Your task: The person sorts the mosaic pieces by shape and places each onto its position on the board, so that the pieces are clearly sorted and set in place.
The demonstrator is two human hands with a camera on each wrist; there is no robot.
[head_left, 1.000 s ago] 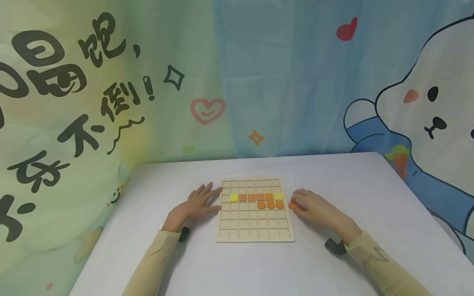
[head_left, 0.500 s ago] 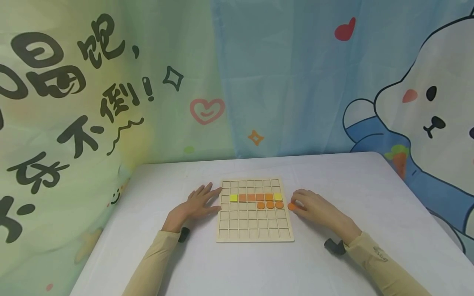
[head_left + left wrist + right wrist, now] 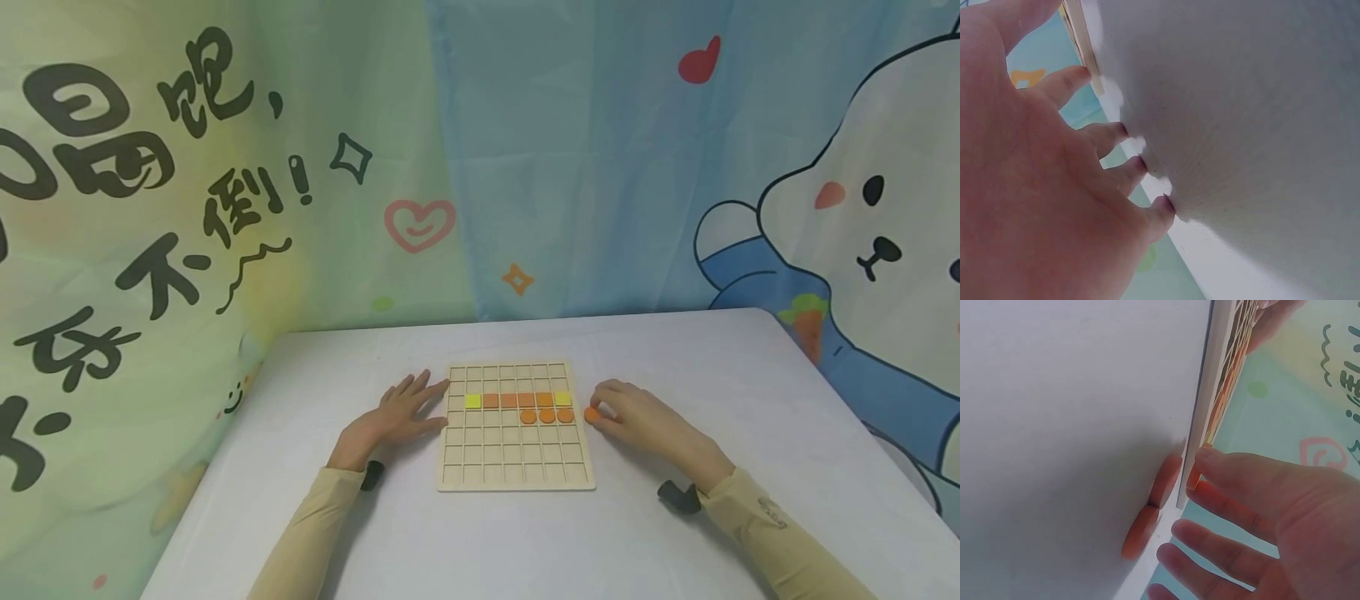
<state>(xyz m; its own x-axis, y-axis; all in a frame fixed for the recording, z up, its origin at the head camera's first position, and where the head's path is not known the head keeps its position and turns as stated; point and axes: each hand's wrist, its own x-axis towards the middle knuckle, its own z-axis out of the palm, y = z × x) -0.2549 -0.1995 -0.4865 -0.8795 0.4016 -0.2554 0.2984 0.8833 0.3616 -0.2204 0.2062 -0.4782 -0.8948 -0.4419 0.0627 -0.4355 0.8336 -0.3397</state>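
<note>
A wooden grid board [image 3: 516, 467] lies on the white table [image 3: 525, 542]. One of its rows holds a yellow square [image 3: 472, 401], several orange squares [image 3: 517, 400] and another yellow square [image 3: 563, 398]. Three orange discs [image 3: 547, 415] sit in the row below. My left hand [image 3: 416, 408] rests flat with fingers spread, its fingertips [image 3: 1163, 209] on the table at the board's left edge [image 3: 1082, 44]. My right hand [image 3: 609, 408] lies by the right edge [image 3: 1200, 425], fingers [image 3: 1241, 481] loosely extended over two loose orange discs [image 3: 1165, 481] [image 3: 1141, 532], holding nothing.
Printed cartoon curtains [image 3: 225, 167] hang close behind and to the left of the table. The table's right edge [image 3: 862, 417] slopes away past my right sleeve [image 3: 765, 533]. Black wrist straps [image 3: 678, 497] sit at both cuffs.
My right hand has edged very slightly away from me beside the board's right edge. The left hand and the board have not moved.
</note>
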